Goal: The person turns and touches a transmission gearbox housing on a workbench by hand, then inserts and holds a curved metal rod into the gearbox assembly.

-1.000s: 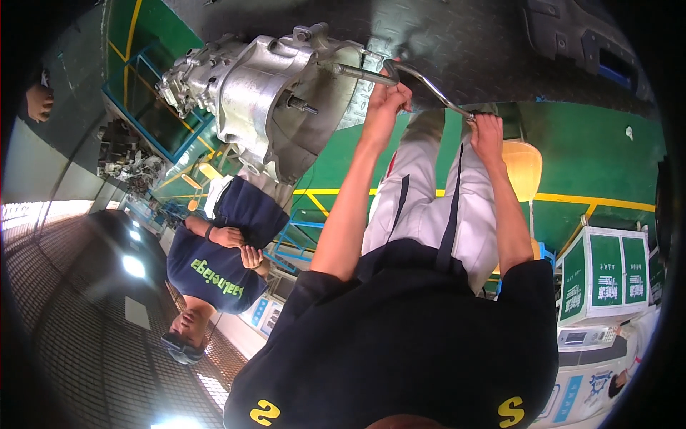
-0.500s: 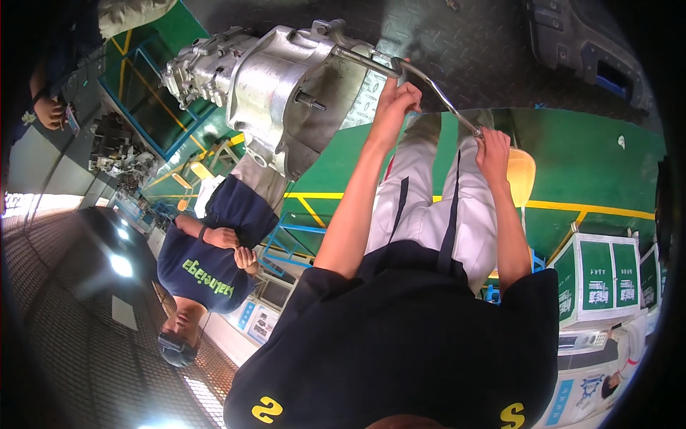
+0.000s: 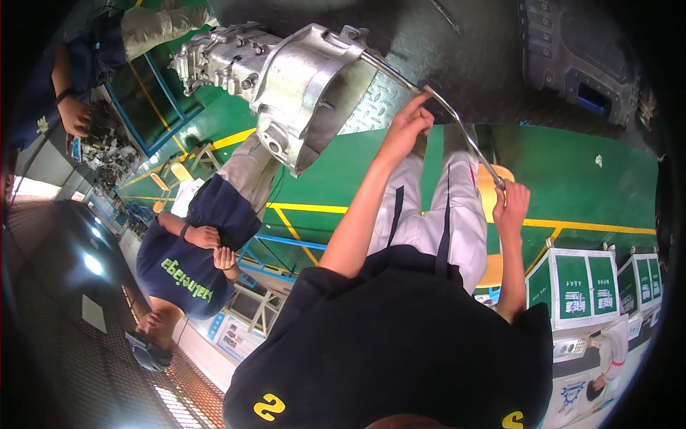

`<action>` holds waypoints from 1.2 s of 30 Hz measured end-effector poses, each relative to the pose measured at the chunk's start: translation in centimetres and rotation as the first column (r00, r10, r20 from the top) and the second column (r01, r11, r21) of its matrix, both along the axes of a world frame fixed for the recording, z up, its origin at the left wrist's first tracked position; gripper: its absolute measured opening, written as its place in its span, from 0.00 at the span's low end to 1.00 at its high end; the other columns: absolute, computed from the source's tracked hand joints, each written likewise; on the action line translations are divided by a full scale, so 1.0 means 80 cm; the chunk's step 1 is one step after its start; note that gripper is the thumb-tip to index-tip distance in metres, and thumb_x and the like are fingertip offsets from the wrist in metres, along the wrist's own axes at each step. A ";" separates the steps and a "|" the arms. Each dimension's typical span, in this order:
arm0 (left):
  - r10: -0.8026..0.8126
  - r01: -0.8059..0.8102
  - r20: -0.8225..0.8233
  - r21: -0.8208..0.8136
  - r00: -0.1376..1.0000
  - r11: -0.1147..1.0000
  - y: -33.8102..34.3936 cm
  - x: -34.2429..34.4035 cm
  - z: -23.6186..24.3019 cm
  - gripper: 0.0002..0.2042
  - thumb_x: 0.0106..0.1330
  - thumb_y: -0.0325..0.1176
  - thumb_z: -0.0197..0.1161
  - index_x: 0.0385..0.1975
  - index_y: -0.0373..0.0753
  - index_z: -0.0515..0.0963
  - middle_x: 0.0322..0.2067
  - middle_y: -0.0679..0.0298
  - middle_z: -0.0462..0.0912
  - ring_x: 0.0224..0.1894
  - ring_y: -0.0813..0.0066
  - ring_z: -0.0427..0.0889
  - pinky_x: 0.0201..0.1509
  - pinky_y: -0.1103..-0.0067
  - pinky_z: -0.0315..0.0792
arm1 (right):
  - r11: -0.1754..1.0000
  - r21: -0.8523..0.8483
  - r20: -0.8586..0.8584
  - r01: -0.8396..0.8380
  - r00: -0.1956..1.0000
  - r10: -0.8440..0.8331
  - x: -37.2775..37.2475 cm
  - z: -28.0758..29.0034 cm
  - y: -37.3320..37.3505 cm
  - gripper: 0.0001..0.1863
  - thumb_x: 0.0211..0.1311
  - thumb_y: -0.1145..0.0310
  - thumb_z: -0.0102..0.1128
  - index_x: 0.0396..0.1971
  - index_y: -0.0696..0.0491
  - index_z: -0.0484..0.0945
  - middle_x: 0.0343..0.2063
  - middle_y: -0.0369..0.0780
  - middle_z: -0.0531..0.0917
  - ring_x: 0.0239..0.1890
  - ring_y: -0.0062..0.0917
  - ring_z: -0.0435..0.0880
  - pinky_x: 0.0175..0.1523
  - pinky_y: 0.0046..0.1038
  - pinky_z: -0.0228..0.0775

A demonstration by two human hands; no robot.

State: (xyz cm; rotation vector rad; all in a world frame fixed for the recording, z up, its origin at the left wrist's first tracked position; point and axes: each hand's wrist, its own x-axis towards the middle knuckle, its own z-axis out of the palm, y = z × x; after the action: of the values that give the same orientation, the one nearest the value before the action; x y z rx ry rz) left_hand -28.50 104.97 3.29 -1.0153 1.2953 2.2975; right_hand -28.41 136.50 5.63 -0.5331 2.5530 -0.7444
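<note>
A long chrome socket wrench (image 3: 464, 129) runs from the rim of a silver metal gearbox (image 3: 296, 75) toward me. Its extension bar (image 3: 391, 71) slants from the bell-shaped housing's edge and meets the handle at an angle. My left hand (image 3: 409, 129) is at that joint, index finger stretched along it and the other fingers curled. With closed fingers my right hand (image 3: 511, 204) grips the handle's far end. The wrench's socket end is hidden at the housing rim. A thin shaft stands out inside the housing.
The gearbox rests on a dark checker-plate surface (image 3: 400, 43), with a thin rod (image 3: 446, 16) and a dark panel (image 3: 572, 57) beyond. A co-worker (image 3: 193, 264) stands at the left, hands together; another person's hand (image 3: 73, 116) is farther left. A stool (image 3: 494, 193) is behind my right hand.
My right hand has swung the wrench handle toward me and to the right. My left hand has shifted slightly right and nearer, along with the joint. The view has also shifted.
</note>
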 end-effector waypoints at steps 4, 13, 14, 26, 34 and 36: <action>-0.036 0.036 -0.005 -0.007 0.999 0.999 0.002 0.035 0.015 0.25 0.63 0.25 0.52 0.63 0.38 0.66 0.29 0.70 0.71 0.32 0.82 0.70 0.39 0.86 0.64 | 0.999 0.021 -0.064 -0.041 0.997 0.043 -0.029 0.059 0.009 0.11 0.55 0.77 0.59 0.40 0.60 0.75 0.31 0.44 0.77 0.35 0.41 0.74 0.43 0.37 0.63; 0.125 -0.098 0.140 -0.185 0.982 0.978 0.004 0.193 0.080 0.21 0.63 0.25 0.52 0.57 0.37 0.72 0.25 0.72 0.70 0.29 0.83 0.68 0.37 0.86 0.65 | 0.997 -0.070 -0.121 -0.018 0.993 0.010 -0.063 0.111 -0.050 0.09 0.60 0.75 0.56 0.40 0.60 0.75 0.31 0.47 0.77 0.34 0.44 0.74 0.38 0.39 0.66; 0.166 -0.130 0.160 -0.213 0.973 0.968 0.007 0.211 0.083 0.20 0.63 0.24 0.52 0.57 0.37 0.73 0.24 0.73 0.70 0.27 0.83 0.68 0.36 0.85 0.65 | 0.997 -0.071 -0.121 -0.039 0.992 0.030 -0.066 0.115 -0.051 0.09 0.59 0.75 0.57 0.39 0.60 0.75 0.30 0.47 0.77 0.34 0.44 0.74 0.38 0.39 0.67; 0.587 -0.326 0.371 -0.567 0.719 0.757 0.155 0.435 0.054 0.17 0.62 0.33 0.50 0.48 0.36 0.77 0.21 0.66 0.77 0.21 0.78 0.72 0.25 0.78 0.67 | 0.918 -0.207 -0.184 -0.339 0.935 0.303 -0.146 0.139 -0.010 0.09 0.64 0.68 0.55 0.32 0.59 0.75 0.29 0.49 0.76 0.34 0.46 0.74 0.41 0.42 0.65; 0.845 -0.613 0.448 -0.590 0.292 0.525 0.261 0.516 0.012 0.12 0.65 0.36 0.50 0.27 0.39 0.79 0.23 0.62 0.81 0.23 0.72 0.77 0.26 0.73 0.73 | 0.916 -0.181 -0.211 -0.358 0.924 0.320 -0.153 0.123 -0.030 0.11 0.58 0.68 0.58 0.24 0.61 0.73 0.21 0.52 0.75 0.26 0.50 0.74 0.33 0.45 0.63; 0.806 -0.586 0.488 -0.562 0.334 0.583 0.278 0.529 0.000 0.10 0.62 0.31 0.51 0.34 0.39 0.80 0.26 0.61 0.82 0.24 0.72 0.78 0.27 0.73 0.75 | 0.914 -0.029 -0.117 -0.405 0.909 0.399 -0.146 0.122 -0.032 0.11 0.58 0.68 0.59 0.24 0.61 0.73 0.21 0.53 0.75 0.27 0.51 0.74 0.33 0.44 0.63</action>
State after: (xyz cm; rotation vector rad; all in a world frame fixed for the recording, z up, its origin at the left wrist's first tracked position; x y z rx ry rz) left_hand 13.79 127.23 3.32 -2.7210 0.8931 1.7224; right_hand -40.06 133.94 15.42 -1.1051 2.4030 -0.6457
